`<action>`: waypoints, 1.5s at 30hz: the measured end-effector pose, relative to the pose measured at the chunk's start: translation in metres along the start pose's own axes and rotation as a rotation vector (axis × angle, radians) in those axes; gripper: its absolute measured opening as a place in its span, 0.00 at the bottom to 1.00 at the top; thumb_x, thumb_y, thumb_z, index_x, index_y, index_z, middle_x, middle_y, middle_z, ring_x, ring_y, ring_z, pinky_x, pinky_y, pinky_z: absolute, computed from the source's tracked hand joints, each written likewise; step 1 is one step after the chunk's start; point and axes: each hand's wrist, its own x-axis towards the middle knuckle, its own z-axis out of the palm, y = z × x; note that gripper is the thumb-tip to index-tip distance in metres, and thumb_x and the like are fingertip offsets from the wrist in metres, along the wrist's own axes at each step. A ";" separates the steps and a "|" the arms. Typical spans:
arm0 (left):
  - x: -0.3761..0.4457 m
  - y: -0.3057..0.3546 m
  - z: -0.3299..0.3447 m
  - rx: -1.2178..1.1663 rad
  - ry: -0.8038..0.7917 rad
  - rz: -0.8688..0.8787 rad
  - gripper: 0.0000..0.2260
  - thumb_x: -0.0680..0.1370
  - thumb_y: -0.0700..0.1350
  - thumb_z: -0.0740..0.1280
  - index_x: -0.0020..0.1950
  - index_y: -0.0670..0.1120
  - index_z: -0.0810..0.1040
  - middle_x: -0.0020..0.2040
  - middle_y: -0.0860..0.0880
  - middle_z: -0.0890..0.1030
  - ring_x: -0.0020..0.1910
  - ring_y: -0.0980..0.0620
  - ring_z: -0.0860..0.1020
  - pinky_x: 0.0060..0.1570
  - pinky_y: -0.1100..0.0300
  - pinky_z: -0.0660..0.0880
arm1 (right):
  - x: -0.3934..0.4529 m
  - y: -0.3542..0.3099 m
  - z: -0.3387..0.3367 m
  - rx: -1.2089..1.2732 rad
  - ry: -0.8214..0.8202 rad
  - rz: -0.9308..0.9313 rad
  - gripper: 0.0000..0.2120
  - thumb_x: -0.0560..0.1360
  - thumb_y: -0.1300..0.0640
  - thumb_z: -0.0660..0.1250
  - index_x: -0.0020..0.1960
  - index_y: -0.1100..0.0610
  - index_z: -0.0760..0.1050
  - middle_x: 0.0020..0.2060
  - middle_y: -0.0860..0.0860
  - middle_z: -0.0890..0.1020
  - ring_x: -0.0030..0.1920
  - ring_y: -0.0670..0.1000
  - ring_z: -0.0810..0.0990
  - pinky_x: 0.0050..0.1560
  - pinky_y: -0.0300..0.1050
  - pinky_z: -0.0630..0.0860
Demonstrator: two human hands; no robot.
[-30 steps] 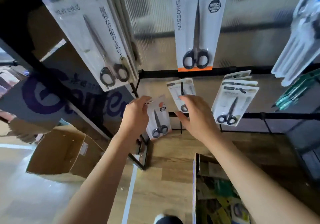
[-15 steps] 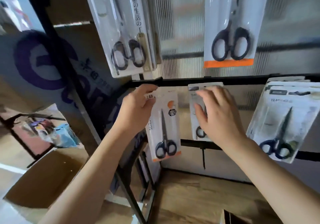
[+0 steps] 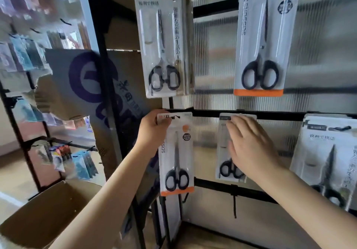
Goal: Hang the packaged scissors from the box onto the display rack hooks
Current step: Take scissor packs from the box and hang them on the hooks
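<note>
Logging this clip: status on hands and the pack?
Left hand pinches orange pack top at rail. Right hand flat on neighbour pack. Nothing blocking.

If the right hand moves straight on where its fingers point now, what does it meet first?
The right hand points up and left, flat over a scissors pack. Going on, it would likely reach that pack's top, then the black rail; depth is unclear.
</note>
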 end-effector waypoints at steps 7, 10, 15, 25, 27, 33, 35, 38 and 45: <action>0.012 -0.007 0.002 -0.049 -0.039 0.021 0.06 0.79 0.42 0.64 0.50 0.53 0.78 0.46 0.42 0.81 0.40 0.49 0.74 0.36 0.59 0.71 | -0.001 0.000 0.005 -0.066 0.027 -0.008 0.23 0.64 0.66 0.73 0.59 0.69 0.76 0.58 0.64 0.78 0.63 0.64 0.74 0.65 0.62 0.68; 0.013 -0.011 0.004 -0.052 -0.032 0.033 0.06 0.79 0.42 0.64 0.49 0.52 0.78 0.45 0.43 0.81 0.40 0.49 0.74 0.36 0.60 0.70 | -0.002 -0.002 0.006 -0.073 0.028 0.001 0.24 0.64 0.65 0.73 0.59 0.69 0.77 0.60 0.64 0.77 0.64 0.65 0.73 0.65 0.62 0.69; 0.021 -0.020 0.015 -0.031 -0.028 0.024 0.07 0.79 0.41 0.64 0.45 0.54 0.77 0.41 0.49 0.80 0.38 0.52 0.74 0.35 0.61 0.71 | -0.003 -0.003 0.007 -0.083 0.020 0.005 0.23 0.64 0.66 0.73 0.59 0.68 0.77 0.61 0.63 0.77 0.65 0.64 0.72 0.66 0.61 0.68; 0.047 -0.025 0.056 0.005 -0.019 -0.033 0.09 0.78 0.38 0.63 0.59 0.41 0.75 0.46 0.49 0.76 0.36 0.58 0.72 0.24 0.75 0.67 | -0.006 0.002 0.012 -0.173 0.060 -0.034 0.22 0.66 0.66 0.71 0.60 0.66 0.77 0.61 0.63 0.77 0.66 0.63 0.71 0.69 0.57 0.63; 0.048 -0.028 0.056 0.043 -0.020 -0.024 0.10 0.79 0.39 0.64 0.59 0.42 0.76 0.50 0.47 0.77 0.39 0.55 0.74 0.29 0.73 0.69 | -0.006 0.002 0.015 -0.178 0.050 -0.044 0.21 0.68 0.66 0.69 0.60 0.67 0.76 0.62 0.63 0.76 0.67 0.64 0.70 0.70 0.59 0.63; 0.019 -0.038 0.046 0.238 0.167 0.090 0.21 0.78 0.46 0.64 0.70 0.45 0.65 0.64 0.48 0.74 0.60 0.48 0.73 0.54 0.58 0.72 | -0.012 0.001 0.011 -0.204 0.068 -0.022 0.23 0.71 0.64 0.67 0.66 0.64 0.72 0.70 0.61 0.68 0.72 0.61 0.64 0.72 0.60 0.56; -0.011 -0.050 0.051 0.231 0.236 0.055 0.25 0.78 0.46 0.64 0.72 0.43 0.61 0.66 0.43 0.70 0.65 0.44 0.69 0.63 0.49 0.69 | -0.024 0.001 0.011 -0.252 0.059 -0.030 0.24 0.74 0.62 0.64 0.70 0.61 0.68 0.73 0.59 0.64 0.74 0.59 0.60 0.73 0.59 0.54; -0.072 -0.078 0.070 0.192 0.158 -0.021 0.24 0.77 0.44 0.65 0.71 0.43 0.62 0.62 0.45 0.70 0.60 0.43 0.70 0.59 0.51 0.70 | -0.056 0.003 0.016 -0.307 0.015 -0.030 0.29 0.75 0.59 0.63 0.74 0.59 0.61 0.75 0.57 0.59 0.75 0.57 0.55 0.74 0.59 0.50; -0.192 -0.140 0.155 0.314 -0.300 0.136 0.23 0.78 0.42 0.64 0.72 0.41 0.63 0.62 0.44 0.70 0.64 0.47 0.67 0.63 0.54 0.65 | -0.166 0.013 0.021 -0.428 -0.107 -0.017 0.30 0.77 0.54 0.60 0.77 0.58 0.54 0.76 0.54 0.57 0.75 0.54 0.54 0.74 0.57 0.53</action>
